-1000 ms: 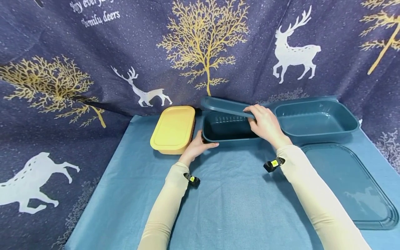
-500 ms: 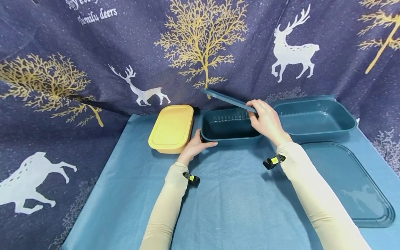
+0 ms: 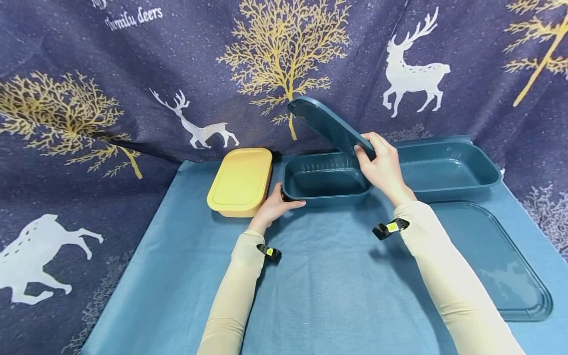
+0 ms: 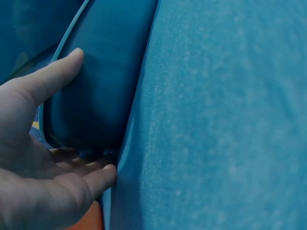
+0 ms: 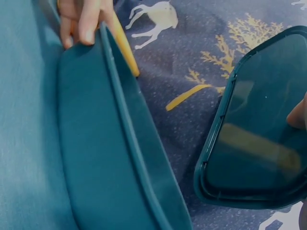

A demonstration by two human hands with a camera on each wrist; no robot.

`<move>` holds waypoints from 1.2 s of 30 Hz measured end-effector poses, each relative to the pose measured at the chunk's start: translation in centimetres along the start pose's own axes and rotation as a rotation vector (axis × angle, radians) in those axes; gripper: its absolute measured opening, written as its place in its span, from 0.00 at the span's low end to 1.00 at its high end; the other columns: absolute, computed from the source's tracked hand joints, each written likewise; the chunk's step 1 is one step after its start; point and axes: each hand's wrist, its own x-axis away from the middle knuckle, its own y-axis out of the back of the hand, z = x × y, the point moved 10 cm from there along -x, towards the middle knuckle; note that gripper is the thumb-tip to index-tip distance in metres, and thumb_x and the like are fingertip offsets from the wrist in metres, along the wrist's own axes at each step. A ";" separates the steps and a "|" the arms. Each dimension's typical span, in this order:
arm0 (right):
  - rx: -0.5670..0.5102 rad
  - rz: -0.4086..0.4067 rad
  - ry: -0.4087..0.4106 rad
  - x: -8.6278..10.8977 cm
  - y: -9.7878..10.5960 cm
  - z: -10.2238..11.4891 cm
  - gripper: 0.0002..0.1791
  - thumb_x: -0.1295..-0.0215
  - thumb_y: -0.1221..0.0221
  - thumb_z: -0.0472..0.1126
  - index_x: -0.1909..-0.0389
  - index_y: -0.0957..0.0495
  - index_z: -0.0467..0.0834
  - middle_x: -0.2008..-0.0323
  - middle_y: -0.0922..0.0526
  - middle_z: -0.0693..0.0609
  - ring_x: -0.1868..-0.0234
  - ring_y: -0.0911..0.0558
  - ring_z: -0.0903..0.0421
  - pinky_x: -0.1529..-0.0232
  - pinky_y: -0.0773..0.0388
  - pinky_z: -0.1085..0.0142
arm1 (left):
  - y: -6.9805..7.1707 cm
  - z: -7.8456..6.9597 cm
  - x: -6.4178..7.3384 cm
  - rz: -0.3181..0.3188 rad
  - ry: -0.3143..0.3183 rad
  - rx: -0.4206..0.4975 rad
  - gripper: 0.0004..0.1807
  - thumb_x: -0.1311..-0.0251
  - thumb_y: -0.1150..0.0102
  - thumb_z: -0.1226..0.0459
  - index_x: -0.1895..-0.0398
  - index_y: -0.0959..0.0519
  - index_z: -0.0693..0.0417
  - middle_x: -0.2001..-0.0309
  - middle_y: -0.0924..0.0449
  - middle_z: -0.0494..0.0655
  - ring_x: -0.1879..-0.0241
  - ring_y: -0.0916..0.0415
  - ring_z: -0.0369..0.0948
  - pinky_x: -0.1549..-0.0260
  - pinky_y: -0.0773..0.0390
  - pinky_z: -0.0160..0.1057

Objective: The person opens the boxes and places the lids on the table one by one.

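At the back middle of the table stands a small, deep teal food container point(image 3: 330, 201) without its lid; its inside looks bare. My left hand point(image 3: 271, 209) grips its left end, and in the left wrist view the thumb lies along the container's front wall point(image 4: 98, 81) while the fingers reach round the end. Above the container's right part, my right hand point(image 3: 382, 166) pinches a teal lid point(image 3: 327, 121) by its near right edge. The lid tilts steeply, far end up. Its rimmed face point(image 5: 254, 110) fills the right side of the right wrist view.
A yellow lidded box point(image 3: 241, 181) stands just left of my left hand. To the right is a larger teal container point(image 3: 448, 172), lidless, with a wide teal lid point(image 3: 492, 254) lying flat before it. A dark deer-print cloth point(image 3: 199, 59) hangs behind the table.
The lid has risen off the small container and swung up from nearly level to a steep tilt in my right hand. My left hand keeps its grip on the container's end.
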 end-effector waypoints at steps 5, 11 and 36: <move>-0.028 -0.030 -0.116 0.0 0.8 -0.1 0.08 0.31 0.38 0.39 0.54 0.20 0.42 0.63 0.18 0.43 0.65 0.23 0.49 0.63 0.31 0.58 | 0.3 0.1 0.1 0.001 -0.003 -0.005 0.61 0.46 0.25 0.47 0.19 0.57 0.49 0.22 0.49 0.54 0.24 0.48 0.53 0.33 0.36 0.56; -0.060 -0.035 -0.270 0.4 1.5 -0.8 0.11 0.31 0.38 0.44 0.52 0.22 0.44 0.67 0.20 0.46 0.68 0.24 0.54 0.67 0.31 0.65 | 0.5 0.2 0.2 0.006 0.005 -0.011 0.64 0.46 0.25 0.46 0.18 0.61 0.51 0.21 0.53 0.55 0.24 0.50 0.55 0.33 0.37 0.57; -0.572 -0.098 -0.625 1.5 3.1 -4.2 0.05 0.37 0.37 0.33 0.63 0.19 0.45 0.68 0.21 0.54 0.70 0.20 0.60 0.70 0.21 0.69 | 0.6 0.2 0.2 0.011 -0.006 -0.004 0.64 0.46 0.26 0.47 0.18 0.61 0.51 0.20 0.55 0.56 0.23 0.51 0.54 0.31 0.39 0.56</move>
